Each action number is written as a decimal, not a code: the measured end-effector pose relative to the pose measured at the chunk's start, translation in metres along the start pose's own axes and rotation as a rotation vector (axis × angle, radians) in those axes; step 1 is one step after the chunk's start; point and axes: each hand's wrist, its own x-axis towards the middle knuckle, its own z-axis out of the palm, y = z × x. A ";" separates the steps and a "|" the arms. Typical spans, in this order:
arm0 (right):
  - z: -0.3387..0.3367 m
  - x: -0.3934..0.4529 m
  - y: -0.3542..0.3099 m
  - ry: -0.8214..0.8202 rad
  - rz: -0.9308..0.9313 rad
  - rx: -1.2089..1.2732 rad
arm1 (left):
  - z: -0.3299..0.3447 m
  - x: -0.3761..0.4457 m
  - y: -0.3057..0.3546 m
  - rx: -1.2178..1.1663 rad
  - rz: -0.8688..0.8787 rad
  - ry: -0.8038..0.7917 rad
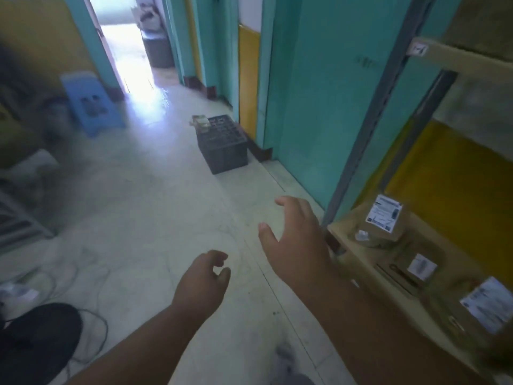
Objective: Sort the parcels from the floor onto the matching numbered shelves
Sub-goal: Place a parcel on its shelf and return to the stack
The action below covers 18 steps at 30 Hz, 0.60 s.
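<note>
both hands are empty. the left hand [204, 276] hangs over the pale floor [155, 207] with its fingers loosely curled and the thumb close to them, holding nothing. the right hand [295, 240] is further forward and nearer the shelf, fingers spread apart and relaxed, also holding nothing.

three cardboard parcels already lie on the low shelf [349, 245] at the right: a small labelled parcel [384, 220] near the shelf's front corner, a flat parcel [416, 269] behind it, and a larger parcel [485, 307] toward the frame's right edge. a shelf tag [419, 49] sits on the upper shelf, too blurred to read.

judging by the bare hands beside the shelf, the person seems to be between parcels, with a fresh pick to come. a white-labelled packet [19, 293] lies on the floor at the left edge, near a dark bag [36, 340] and loose cable; it may be the next parcel, though the blur leaves that unsure. the next move calls for turning left, reaching down, gripping a parcel and reading its number before choosing a shelf.

a black crate [224, 151] stands by the teal wall, and a blue stool [93, 105] stands near the doorway.
</note>
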 end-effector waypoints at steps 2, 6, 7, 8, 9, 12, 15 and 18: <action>0.018 0.040 -0.003 -0.007 -0.021 -0.003 | -0.005 0.042 -0.006 -0.026 -0.016 0.019; 0.058 0.138 -0.021 -0.047 -0.083 0.010 | -0.030 0.132 -0.018 -0.048 -0.056 0.078; 0.068 0.166 -0.029 -0.062 -0.103 0.016 | -0.041 0.155 -0.020 -0.040 -0.071 0.097; 0.077 0.192 -0.040 -0.083 -0.119 0.023 | -0.055 0.176 -0.023 -0.033 -0.092 0.115; 0.086 0.219 -0.053 -0.099 -0.138 0.029 | -0.069 0.195 -0.026 -0.032 -0.113 0.136; 0.118 0.295 -0.099 -0.135 -0.220 0.026 | -0.113 0.250 -0.040 -0.036 -0.161 0.185; 0.164 0.363 -0.145 -0.179 -0.280 0.042 | -0.152 0.309 -0.067 -0.042 -0.194 0.237; 0.220 0.427 -0.183 -0.204 -0.294 0.053 | -0.189 0.381 -0.104 -0.068 -0.227 0.284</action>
